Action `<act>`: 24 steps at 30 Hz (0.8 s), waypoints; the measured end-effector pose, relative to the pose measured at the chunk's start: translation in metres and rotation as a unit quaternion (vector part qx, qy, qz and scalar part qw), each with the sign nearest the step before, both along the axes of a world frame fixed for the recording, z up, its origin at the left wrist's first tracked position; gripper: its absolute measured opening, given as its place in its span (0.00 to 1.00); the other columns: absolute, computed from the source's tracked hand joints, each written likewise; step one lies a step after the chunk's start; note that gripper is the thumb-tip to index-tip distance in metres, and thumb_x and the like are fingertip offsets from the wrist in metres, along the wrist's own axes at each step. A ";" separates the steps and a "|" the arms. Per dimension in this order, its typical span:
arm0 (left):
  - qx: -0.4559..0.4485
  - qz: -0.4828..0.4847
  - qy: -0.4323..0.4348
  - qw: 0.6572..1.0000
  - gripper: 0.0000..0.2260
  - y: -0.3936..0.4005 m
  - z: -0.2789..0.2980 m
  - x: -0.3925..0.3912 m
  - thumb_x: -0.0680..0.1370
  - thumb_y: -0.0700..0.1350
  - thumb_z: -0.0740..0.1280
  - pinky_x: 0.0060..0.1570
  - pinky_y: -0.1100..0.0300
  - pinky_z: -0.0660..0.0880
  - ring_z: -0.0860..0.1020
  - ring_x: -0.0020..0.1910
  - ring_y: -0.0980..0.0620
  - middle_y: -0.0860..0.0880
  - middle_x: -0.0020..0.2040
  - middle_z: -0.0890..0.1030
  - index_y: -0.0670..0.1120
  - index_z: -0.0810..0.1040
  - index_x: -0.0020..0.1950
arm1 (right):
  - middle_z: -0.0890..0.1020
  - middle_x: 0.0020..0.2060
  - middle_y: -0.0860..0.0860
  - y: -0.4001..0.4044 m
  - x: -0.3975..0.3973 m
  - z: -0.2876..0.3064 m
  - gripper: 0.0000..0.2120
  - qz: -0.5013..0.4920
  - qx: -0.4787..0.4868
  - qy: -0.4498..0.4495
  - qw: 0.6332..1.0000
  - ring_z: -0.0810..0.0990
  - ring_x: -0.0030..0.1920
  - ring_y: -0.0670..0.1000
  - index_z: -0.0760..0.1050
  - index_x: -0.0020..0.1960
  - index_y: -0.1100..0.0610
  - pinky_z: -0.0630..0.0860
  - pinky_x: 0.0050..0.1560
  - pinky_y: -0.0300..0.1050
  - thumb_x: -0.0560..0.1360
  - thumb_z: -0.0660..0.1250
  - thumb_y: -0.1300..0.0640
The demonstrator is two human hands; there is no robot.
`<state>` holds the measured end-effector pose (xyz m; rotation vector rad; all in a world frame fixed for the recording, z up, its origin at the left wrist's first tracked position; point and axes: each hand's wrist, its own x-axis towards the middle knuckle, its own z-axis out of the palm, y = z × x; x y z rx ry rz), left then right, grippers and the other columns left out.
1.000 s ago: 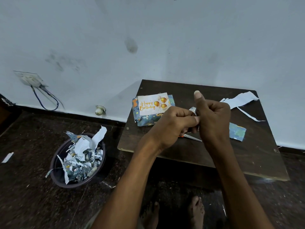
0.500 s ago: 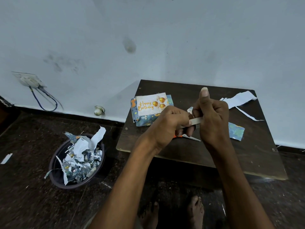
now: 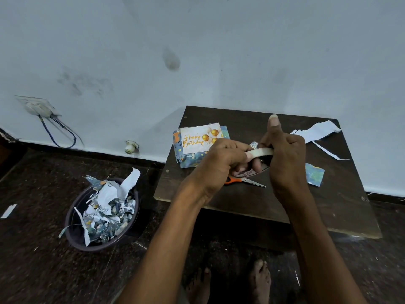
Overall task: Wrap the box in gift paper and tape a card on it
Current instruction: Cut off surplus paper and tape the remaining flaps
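Gripping tape roll (image 3: 254, 171) in right hand (image 3: 287, 163), fingers curled round it, thumb sticking straight up. Pinching a drawn-out strip of tape (image 3: 259, 152) in left hand (image 3: 223, 162), fingers curled; strip spanning the short gap between the two hands. Both hands hovering over the middle of the dark wooden board (image 3: 252, 205).

Wrapped box (image 3: 186, 160) lying on the board's far left corner, just left of and behind the left hand, partly hidden by its knuckles. "Happy Birthday" card (image 3: 198, 138) resting flat on top of the box; whether taped yet, cannot tell.

Orange-handled scissors (image 3: 247, 181) lying on the board directly below the hands, blades pointing right. Offcut of patterned paper (image 3: 314, 176) lying just right of the right hand. White paper scraps (image 3: 317, 132) lying at the far right corner. Bin of paper trimmings (image 3: 100, 213) standing on the floor, left of the board.
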<state>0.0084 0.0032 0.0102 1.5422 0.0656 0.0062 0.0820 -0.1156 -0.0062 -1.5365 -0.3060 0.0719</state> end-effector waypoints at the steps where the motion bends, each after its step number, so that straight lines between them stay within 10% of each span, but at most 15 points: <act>1: 0.005 0.011 0.003 1.000 0.13 0.000 -0.001 0.001 0.74 0.43 0.60 0.32 0.65 0.65 0.66 0.27 0.57 0.49 0.26 0.69 0.41 0.81 0.35 | 0.71 0.20 0.60 0.000 -0.003 0.000 0.34 0.010 -0.013 -0.021 1.000 0.69 0.24 0.59 0.71 0.25 0.62 0.67 0.31 0.46 0.81 0.60 0.39; 24: -0.032 -0.067 -0.014 0.997 0.16 -0.009 0.002 0.001 0.67 0.39 0.55 0.33 0.64 0.66 0.68 0.31 0.56 0.48 0.29 0.71 0.38 0.81 0.42 | 0.62 0.16 0.55 -0.001 0.007 -0.005 0.26 0.039 0.159 0.260 0.952 0.64 0.25 0.60 0.63 0.26 0.57 0.65 0.31 0.51 0.79 0.67 0.52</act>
